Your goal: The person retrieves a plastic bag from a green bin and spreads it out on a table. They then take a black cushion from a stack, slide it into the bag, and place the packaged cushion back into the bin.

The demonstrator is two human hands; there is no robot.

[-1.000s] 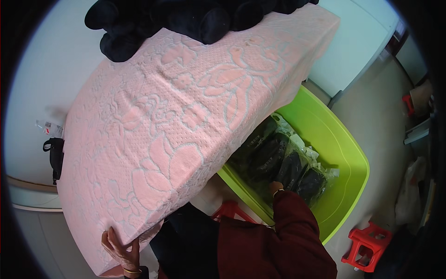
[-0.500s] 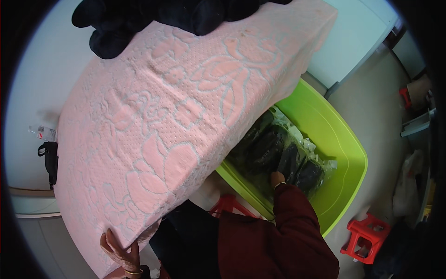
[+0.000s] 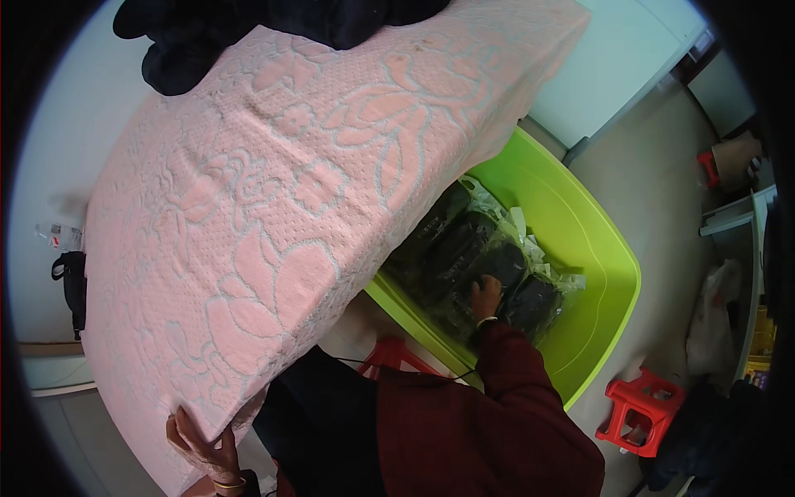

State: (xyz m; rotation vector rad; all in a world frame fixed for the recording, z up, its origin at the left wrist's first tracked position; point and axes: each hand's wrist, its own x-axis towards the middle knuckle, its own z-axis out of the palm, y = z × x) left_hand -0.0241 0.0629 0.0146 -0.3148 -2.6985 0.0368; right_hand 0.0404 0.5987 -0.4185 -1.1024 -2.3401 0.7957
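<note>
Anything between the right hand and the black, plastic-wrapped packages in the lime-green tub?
Nothing visible: the right hand is at the packages in the lime-green tub. The pink, floral-patterned cloth hides the tub's upper-left part, away from that hand.

Not possible to read any word or number: only small pale printing [image 3: 430, 228] on clear bags [image 3: 464, 240] inside green tub [image 3: 598, 248], and red-white mark [image 3: 55, 241] on clear package [image 3: 71, 236].

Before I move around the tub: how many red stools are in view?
2 clear: one red stool lower right of the green tub, a partly hidden one lower left. A red piece far right may be a third; too covered to tell.
</note>
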